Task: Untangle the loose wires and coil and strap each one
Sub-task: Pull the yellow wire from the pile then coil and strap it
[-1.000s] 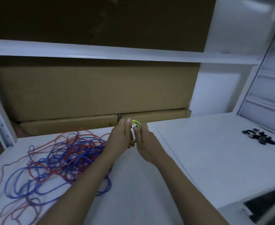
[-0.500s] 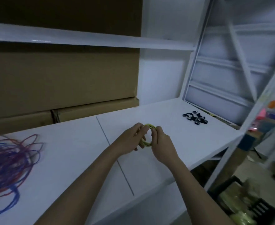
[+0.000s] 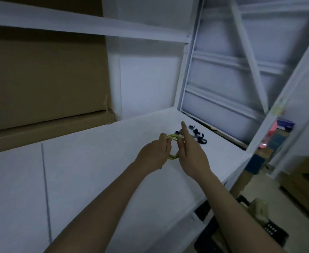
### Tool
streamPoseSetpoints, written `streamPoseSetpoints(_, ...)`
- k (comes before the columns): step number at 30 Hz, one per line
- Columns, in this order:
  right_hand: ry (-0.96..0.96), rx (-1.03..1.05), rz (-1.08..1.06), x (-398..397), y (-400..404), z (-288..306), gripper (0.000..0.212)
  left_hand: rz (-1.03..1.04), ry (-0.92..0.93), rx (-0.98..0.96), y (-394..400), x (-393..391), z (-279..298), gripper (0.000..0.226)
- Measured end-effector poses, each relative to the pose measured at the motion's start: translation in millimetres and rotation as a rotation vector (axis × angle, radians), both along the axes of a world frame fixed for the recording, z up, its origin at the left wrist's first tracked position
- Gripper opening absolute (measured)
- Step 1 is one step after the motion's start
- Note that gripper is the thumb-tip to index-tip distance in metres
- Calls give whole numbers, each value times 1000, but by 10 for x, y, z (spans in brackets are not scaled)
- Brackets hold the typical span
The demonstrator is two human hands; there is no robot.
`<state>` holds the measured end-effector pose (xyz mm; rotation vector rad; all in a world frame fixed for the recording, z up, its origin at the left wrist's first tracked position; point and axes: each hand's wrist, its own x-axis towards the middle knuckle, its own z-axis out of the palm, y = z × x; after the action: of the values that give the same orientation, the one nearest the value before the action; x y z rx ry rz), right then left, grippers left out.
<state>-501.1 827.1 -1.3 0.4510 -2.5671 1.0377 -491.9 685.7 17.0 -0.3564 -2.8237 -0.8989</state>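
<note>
You had the yellow coil (image 3: 173,147) wound, left hand (image 3: 154,155) gripping it; strapping was left, right hand (image 3: 191,155) open toward the far-right straps (image 3: 198,136).

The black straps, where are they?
In the head view the black straps lie in a small pile on the white shelf, toward its far right end, just beyond the right hand and the yellow-green wire coil.

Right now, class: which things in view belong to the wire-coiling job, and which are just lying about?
Job:
- yellow-green coil, gripped by left hand
- right hand, forefinger reaching towards the straps
- black straps on the white shelf

Lying about:
- cardboard boxes
- pink object, blurred
</note>
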Motion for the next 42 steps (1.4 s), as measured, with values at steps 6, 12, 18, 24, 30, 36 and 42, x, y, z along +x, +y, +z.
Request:
streamPoseSetpoints(6, -183, -229, 80, -710, 517, -43, 23, -33, -81, 25, 637, -761, -64, 34)
streamPoseSetpoints(12, -229, -525, -10, -1376, 892, -67, 34, -82, -163, 257, 1155, -1305, -173, 24)
streamPoseSetpoints(18, -140, -438, 141, -2042, 1068, -204, 32, -21, -258, 479, 1163, -1756, -255, 38)
streamPoseSetpoints(24, -186, -348, 286, -2627, 1249, -294, 21, 447, -71, 236, 968, -1893, -579, 22)
streamPoseSetpoints(30, -252, -361, 385, -2989, 1153, -369, 16, 588, -79, 108, 947, -1975, -706, 27)
streamPoseSetpoints(36, -278, -299, 526, -3098, 931, -382, 13, 573, -205, 81, 958, -2191, -704, 26)
streamPoseSetpoints(42, -347, -296, 620, -3200, 731, -367, 17, 604, -193, 156, 864, -2246, -756, 15)
